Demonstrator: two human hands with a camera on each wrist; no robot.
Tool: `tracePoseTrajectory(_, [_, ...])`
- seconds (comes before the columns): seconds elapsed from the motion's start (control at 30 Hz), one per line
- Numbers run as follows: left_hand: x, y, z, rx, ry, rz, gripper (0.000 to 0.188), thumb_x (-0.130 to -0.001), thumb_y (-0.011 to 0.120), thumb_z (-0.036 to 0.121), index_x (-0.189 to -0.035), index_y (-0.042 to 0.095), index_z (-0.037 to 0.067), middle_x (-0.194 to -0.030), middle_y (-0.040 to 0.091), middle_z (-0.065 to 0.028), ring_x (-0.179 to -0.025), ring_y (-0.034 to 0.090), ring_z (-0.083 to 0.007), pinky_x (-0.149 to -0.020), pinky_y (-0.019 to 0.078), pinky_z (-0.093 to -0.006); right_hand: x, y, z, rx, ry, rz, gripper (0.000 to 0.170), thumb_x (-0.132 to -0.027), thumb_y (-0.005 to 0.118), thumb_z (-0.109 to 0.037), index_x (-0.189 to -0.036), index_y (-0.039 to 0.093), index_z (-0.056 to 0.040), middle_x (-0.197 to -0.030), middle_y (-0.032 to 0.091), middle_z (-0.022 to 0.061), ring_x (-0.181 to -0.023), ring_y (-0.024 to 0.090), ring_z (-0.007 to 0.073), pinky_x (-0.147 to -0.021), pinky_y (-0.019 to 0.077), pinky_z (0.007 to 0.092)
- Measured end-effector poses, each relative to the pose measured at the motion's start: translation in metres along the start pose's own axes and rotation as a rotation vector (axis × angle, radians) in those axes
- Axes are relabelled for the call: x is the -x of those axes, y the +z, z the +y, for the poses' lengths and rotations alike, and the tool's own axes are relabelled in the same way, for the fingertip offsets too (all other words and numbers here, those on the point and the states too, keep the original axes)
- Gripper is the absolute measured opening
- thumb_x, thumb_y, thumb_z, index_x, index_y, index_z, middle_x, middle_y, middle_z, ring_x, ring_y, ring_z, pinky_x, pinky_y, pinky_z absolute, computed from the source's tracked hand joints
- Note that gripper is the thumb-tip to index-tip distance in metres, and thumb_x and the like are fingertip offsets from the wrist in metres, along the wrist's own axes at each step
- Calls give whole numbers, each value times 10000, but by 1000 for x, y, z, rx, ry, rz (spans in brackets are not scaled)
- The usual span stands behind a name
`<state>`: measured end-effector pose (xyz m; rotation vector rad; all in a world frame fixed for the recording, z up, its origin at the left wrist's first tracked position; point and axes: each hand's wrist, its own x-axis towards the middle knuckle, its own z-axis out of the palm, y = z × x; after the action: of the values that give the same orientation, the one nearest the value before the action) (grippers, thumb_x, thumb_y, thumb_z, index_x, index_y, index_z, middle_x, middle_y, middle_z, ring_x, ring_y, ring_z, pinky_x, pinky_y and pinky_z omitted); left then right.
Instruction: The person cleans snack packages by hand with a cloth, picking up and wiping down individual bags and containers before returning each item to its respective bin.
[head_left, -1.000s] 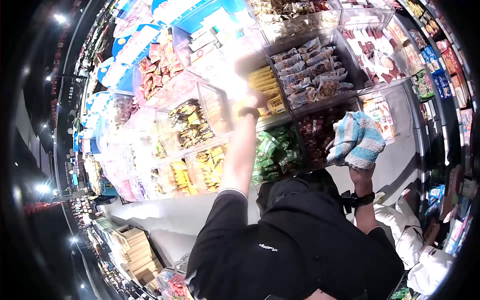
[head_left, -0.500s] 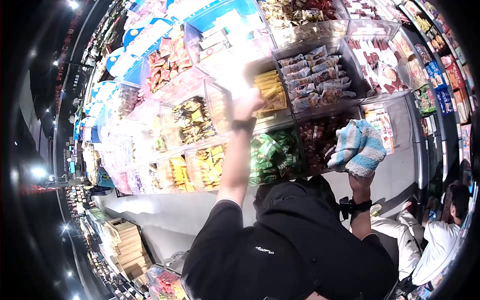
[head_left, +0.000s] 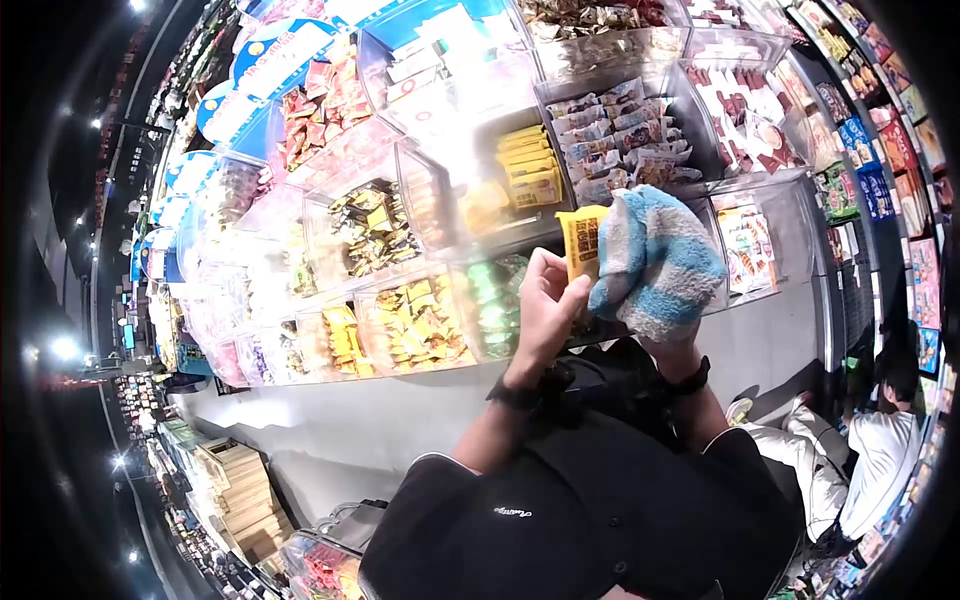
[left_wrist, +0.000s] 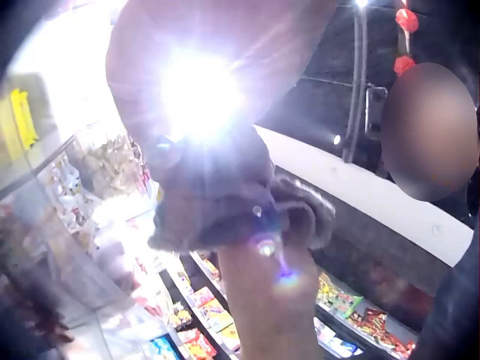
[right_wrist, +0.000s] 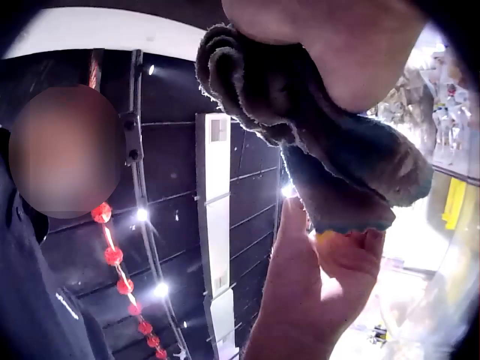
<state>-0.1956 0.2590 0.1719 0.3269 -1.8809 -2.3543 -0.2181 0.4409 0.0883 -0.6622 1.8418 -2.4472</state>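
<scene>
My left hand [head_left: 548, 305] pinches a yellow snack packet [head_left: 580, 245] upright by its lower part, in front of the candy bins. Close on its right, my right hand [head_left: 672, 347] holds a bunched blue-and-white striped cloth [head_left: 660, 262], which hides most of the fingers and overlaps the packet's edge. In the right wrist view the cloth [right_wrist: 337, 169] hangs dark from my right hand [right_wrist: 330, 45], with my left hand [right_wrist: 311, 289] beneath it. Glare washes out much of the left wrist view. Matching yellow packets [head_left: 530, 170] lie in a clear bin just beyond.
Clear plastic bins of wrapped sweets spread ahead, among them green ones [head_left: 495, 305], gold ones [head_left: 375, 225] and white packets [head_left: 625, 130]. Wooden crates [head_left: 245, 490] stand behind on the left. At the right a person in white [head_left: 880, 460] is near the shelves.
My left hand has come back from the yellow packets' bin toward my body, now with a packet in its fingers. The right hand and cloth have moved left to meet it.
</scene>
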Motion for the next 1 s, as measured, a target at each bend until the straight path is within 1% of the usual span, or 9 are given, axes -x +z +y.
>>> tracePoseTrajectory(0.03, [4, 5, -5, -3, 3, -9, 201, -870, 602, 65, -945, 416, 58, -831, 583, -31, -706, 519, -48, -594, 416, -186, 11, -4, 22, -226, -4, -8, 739, -786, 723, -62, -1391, 301, -33, -1375, 410, 129, -1239, 436, 232, -1017, 395, 389])
tracePoseTrajectory(0.2, [14, 11, -10, 154, 28, 4, 204, -883, 593, 55, -963, 405, 56, -880, 600, -53, -730, 541, -64, -594, 442, -200, -7, -16, 19, 686, -297, 23, 739, -758, 738, -72, -1369, 326, -8, -1266, 499, 134, -1148, 519, 262, -985, 413, 408])
tracePoseTrajectory(0.33, [16, 7, -2, 194, -60, 2, 249, -890, 568, 35, -1070, 397, 55, -1044, 605, -107, -851, 583, -101, -685, 475, -220, -16, 7, -24, 510, -241, -77, 602, -842, 663, -84, -1356, 360, -5, -1286, 505, 109, -1152, 521, 253, -975, 429, 391])
tracePoseTrajectory(0.4, [12, 9, -12, 198, -19, -7, 408, -904, 518, 34, -1280, 360, 28, -1141, 577, -118, -1034, 555, -146, -886, 442, -272, -3, 28, -24, -306, 131, 53, 507, -865, 606, -110, -1328, 432, 4, -1287, 521, 130, -1178, 507, 247, -988, 411, 400])
tracePoseTrajectory(0.57, [11, 4, -10, 44, 37, -104, 452, -902, 514, 39, -1332, 392, -29, -1198, 560, -108, -1097, 536, -153, -954, 407, -286, 5, 5, -2, -165, 377, 67, 490, -772, 683, -137, -1219, 540, 3, -1218, 568, 129, -1145, 526, 262, -974, 415, 398])
tracePoseTrajectory(0.67, [10, -3, -15, 93, 36, -114, 479, -896, 543, 30, -1342, 374, -20, -1182, 570, -102, -1081, 547, -157, -929, 423, -287, -31, 10, -12, -80, -116, -34, 471, -814, 647, -189, -1230, 524, -5, -1211, 574, 117, -1138, 533, 265, -971, 416, 412])
tracePoseTrajectory(0.77, [9, -5, -9, 90, 37, -121, 471, -909, 530, 41, -1348, 367, -13, -1175, 572, -87, -1078, 543, -147, -927, 425, -287, -24, 14, -9, -759, 204, -70, 519, -901, 508, -331, -1305, 452, -11, -1272, 530, 130, -1172, 512, 273, -992, 403, 416])
tracePoseTrajectory(0.87, [7, -1, -17, 44, 54, -97, 466, -914, 525, 52, -1353, 381, -7, -1204, 562, -82, -1108, 527, -145, -955, 413, -287, 5, 16, -16, -690, 391, -112, 676, -904, 518, -465, -1370, 382, 6, -1364, 457, 132, -1239, 457, 260, -1038, 356, 391])
tracePoseTrajectory(1.0, [5, -6, -3, -194, 48, -212, 488, -902, 533, 40, -1362, 378, -13, -1208, 566, -97, -1106, 534, -151, -957, 416, -290, 2, 27, -16, -459, 164, -127, 618, -886, 583, -381, -1334, 426, 14, -1309, 511, 112, -1182, 508, 228, -1003, 401, 376])
